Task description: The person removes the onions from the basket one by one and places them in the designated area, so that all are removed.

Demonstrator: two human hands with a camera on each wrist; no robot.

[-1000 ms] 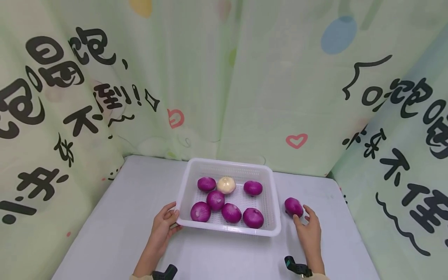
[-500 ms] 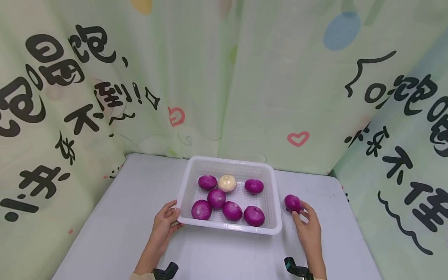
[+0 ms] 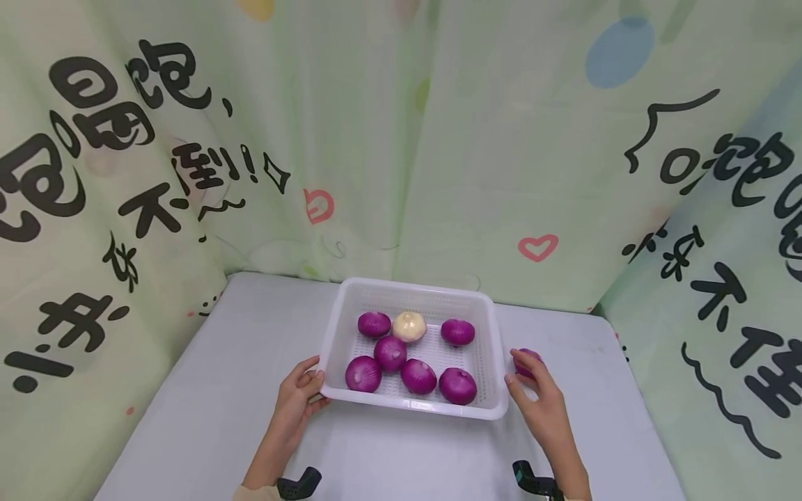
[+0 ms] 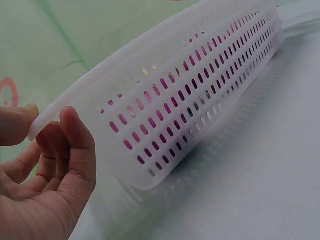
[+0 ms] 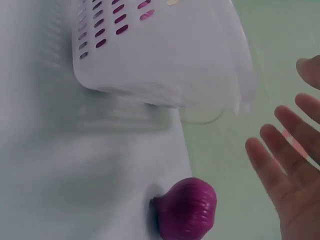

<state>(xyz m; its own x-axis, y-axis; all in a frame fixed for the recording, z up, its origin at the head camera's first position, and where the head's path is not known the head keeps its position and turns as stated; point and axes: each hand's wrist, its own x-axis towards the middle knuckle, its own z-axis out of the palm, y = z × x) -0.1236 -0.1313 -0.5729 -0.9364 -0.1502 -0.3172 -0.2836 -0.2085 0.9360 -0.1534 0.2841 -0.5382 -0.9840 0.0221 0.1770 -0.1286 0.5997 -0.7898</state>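
Note:
A white perforated basket (image 3: 415,409) sits mid-table holding several purple onions (image 3: 418,376) and one pale onion (image 3: 409,326). My left hand (image 3: 311,379) grips the basket's front left corner. In the left wrist view the left hand (image 4: 52,150) has its thumb on the rim of the basket (image 4: 200,95) and its fingers curled below it. My right hand (image 3: 520,372) is open beside the basket's right wall. A loose purple onion (image 3: 530,355) lies on the table just behind it. In the right wrist view the onion (image 5: 187,207) lies apart from the spread fingers (image 5: 282,150).
The grey table (image 3: 232,390) is closed in on three sides by pale green curtains (image 3: 438,174) with printed black characters. Black wrist mounts (image 3: 299,483) show at the bottom edge. In the right wrist view the basket (image 5: 160,65) stands just above the onion.
My right hand has moved left from the loose onion towards the basket's right wall. The onion stays on the table. The left hand keeps its grip on the corner.

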